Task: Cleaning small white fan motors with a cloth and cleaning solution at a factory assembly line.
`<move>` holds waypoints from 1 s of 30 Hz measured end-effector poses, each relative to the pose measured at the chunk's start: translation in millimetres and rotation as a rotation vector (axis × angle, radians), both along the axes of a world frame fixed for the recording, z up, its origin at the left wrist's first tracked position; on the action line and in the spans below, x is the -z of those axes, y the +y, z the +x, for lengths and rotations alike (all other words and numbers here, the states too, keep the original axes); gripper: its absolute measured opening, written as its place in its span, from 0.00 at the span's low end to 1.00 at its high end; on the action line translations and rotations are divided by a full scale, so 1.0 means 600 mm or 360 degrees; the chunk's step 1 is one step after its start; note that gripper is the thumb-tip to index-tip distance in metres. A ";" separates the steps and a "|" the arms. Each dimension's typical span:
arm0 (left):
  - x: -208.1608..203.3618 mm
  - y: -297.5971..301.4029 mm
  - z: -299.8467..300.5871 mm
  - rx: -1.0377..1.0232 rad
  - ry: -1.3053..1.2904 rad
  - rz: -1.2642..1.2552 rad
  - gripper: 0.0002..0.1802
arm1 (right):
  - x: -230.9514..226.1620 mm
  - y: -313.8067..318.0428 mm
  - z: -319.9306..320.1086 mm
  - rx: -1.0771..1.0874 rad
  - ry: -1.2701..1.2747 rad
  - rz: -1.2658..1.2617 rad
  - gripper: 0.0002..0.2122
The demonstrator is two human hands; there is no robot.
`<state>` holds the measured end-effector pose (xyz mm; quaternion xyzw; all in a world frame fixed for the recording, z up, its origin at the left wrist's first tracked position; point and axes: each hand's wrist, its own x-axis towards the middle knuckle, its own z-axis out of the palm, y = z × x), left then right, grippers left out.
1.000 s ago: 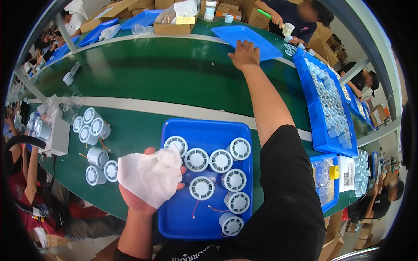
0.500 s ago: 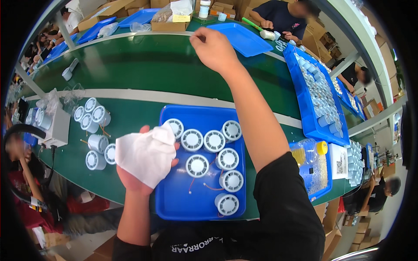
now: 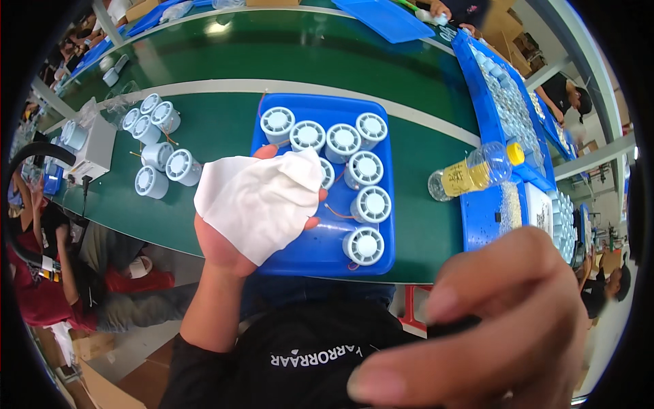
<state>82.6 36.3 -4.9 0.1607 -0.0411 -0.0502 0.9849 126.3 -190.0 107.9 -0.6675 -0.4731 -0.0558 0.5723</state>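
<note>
A white cloth (image 3: 262,198) lies draped over the palm of my left hand (image 3: 228,242), whose fingertips show past its edge. That hand is over the left part of a blue tray (image 3: 306,262). Round pale-blue vented housings (image 3: 364,246), several with thin wires, stand in the tray; the cloth partly covers one. My right hand (image 3: 504,313) is raised at the lower right, very near the camera and a little blurred. Its thumb and forefinger are bent but apart, and nothing shows between them.
More pale-blue housings (image 3: 182,167) stand on the green table to the left, near a white box-shaped device (image 3: 95,150). A clear bottle with a yellow cap (image 3: 470,174) lies to the right. Beyond it, a long blue bin (image 3: 470,75) holds many small parts. Other people work around the table.
My right hand has come back from above the far side of the table to close before the camera. The view has tilted nearer to me. My left hand still holds the cloth.
</note>
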 end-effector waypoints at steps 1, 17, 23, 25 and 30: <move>0.000 -0.009 -0.005 0.0052 0.0000 -0.0023 0.45 | 0.004 -0.014 -0.009 0.0058 0.0024 0.0004 0.09; 0.002 -0.176 -0.069 0.1431 -0.0006 0.0166 0.48 | 0.121 -0.165 -0.079 -0.0520 0.1320 -0.0706 0.27; -0.029 -0.160 -0.053 0.1356 -0.0004 0.0765 0.42 | 0.140 -0.204 -0.114 -0.0181 0.2080 -0.0287 0.29; -0.066 -0.117 -0.049 0.1177 -0.0188 0.1546 0.39 | 0.164 -0.234 -0.124 0.0140 0.2043 -0.0130 0.31; -0.074 -0.070 0.005 -0.0947 -0.0930 0.3606 0.28 | 0.221 -0.243 -0.136 0.0463 0.2397 0.0152 0.25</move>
